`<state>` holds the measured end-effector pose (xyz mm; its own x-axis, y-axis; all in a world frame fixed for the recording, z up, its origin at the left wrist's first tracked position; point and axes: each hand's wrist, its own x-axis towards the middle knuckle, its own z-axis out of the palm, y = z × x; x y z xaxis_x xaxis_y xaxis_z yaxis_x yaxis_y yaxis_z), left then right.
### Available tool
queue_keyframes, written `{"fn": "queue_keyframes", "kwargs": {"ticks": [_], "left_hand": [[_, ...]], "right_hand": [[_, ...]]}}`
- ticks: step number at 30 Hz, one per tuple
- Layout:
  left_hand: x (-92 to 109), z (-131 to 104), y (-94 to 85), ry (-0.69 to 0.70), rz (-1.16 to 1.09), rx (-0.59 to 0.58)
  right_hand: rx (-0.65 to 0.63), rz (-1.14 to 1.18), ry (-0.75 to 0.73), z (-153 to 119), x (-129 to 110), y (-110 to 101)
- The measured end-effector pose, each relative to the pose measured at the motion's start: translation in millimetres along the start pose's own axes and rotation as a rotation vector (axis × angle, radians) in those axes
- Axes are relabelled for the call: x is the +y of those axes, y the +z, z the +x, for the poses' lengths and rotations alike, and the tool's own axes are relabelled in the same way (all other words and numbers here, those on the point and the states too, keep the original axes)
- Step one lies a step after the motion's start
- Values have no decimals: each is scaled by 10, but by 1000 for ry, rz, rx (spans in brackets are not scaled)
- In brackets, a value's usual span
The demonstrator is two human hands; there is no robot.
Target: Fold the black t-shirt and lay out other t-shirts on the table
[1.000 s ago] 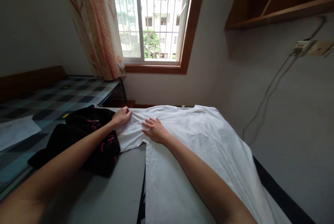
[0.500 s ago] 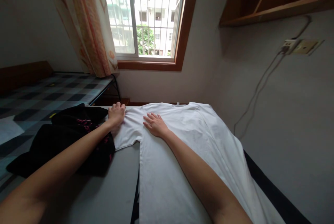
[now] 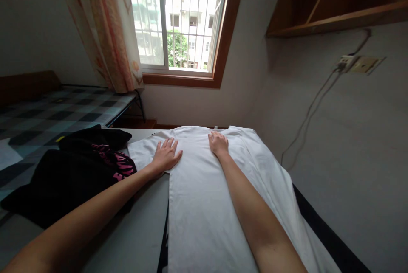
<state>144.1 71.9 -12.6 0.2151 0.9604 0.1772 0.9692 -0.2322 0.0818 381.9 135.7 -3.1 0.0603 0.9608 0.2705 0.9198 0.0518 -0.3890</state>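
In the head view, I see the white shirt [image 3: 197, 196] on the desk [image 3: 135, 232], right of the black garment [image 3: 63, 179]; the left hand [image 3: 165, 155] lies spread on it nearer that garment, the right hand [image 3: 219, 143] farther off, its grip unclear. The shirt looks light and limp; I'd grip its shoulders.

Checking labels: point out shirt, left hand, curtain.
Shirt [image 3: 200, 205], head view: its torso part.
Left hand [image 3: 165, 157], head view: back of the hand.
Curtain [image 3: 103, 31], head view: middle of the cloth.
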Motion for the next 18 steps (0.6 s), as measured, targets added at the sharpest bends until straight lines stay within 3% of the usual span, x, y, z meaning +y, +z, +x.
{"fn": "queue_keyframes", "kwargs": {"ticks": [6, 10, 12, 13, 15, 18], "left_hand": [[-1, 1, -11, -5, -8, 13], [0, -3, 17, -7, -15, 44], [-2, -2, 33, -4, -18, 54], [-1, -2, 36, -4, -19, 58], [7, -3, 32, -4, -20, 61], [24, -7, 11, -13, -18, 55]], "right_hand": [[-203, -161, -81, 6, 323, -76], [-254, -306, -82, -6, 868, -460], [-208, -360, -101, -32, 1226, -745], [-164, -385, -43, -53, 1405, -890], [-77, -398, 225, -117, 1737, -1154], [-237, -233, 679, -270, 2118, -1408]]}}
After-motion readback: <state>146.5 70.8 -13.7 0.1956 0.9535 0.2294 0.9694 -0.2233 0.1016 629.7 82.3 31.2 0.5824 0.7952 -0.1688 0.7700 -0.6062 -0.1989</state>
